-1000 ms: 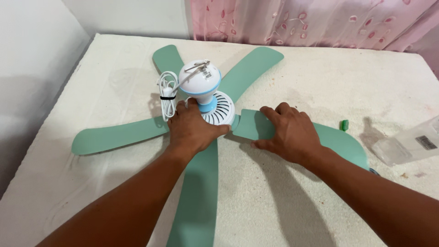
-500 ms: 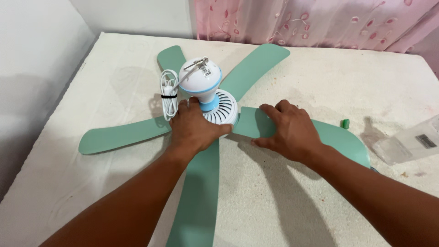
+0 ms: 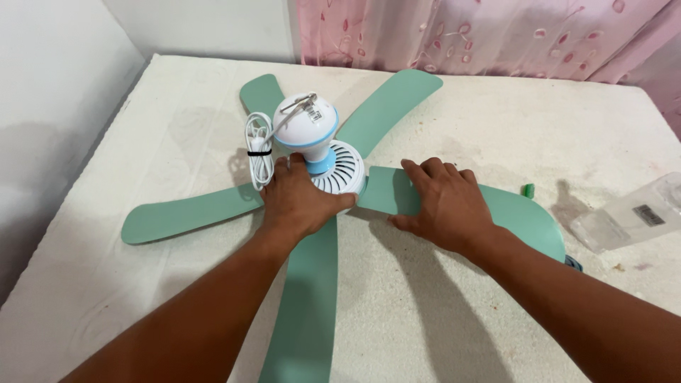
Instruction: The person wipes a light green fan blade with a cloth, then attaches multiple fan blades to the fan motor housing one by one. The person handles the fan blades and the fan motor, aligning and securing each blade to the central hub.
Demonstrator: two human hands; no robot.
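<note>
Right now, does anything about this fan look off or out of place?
Yes. The blade under the right hand lies beside the white hub with its inner end showing, seemingly not joined, unlike the other four. The left hand rests on the hub.

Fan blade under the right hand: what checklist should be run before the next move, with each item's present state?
1. Left hand steadies the fan hub: ok.
2. Right hand flat on the loose blade: ok.
3. Blade's inner end meets the hub: ok.
4. Blade locked in: cannot tell.
5. Cord bundle clear of that joint: ok.
6. Small green piece within reach: ok.
</note>
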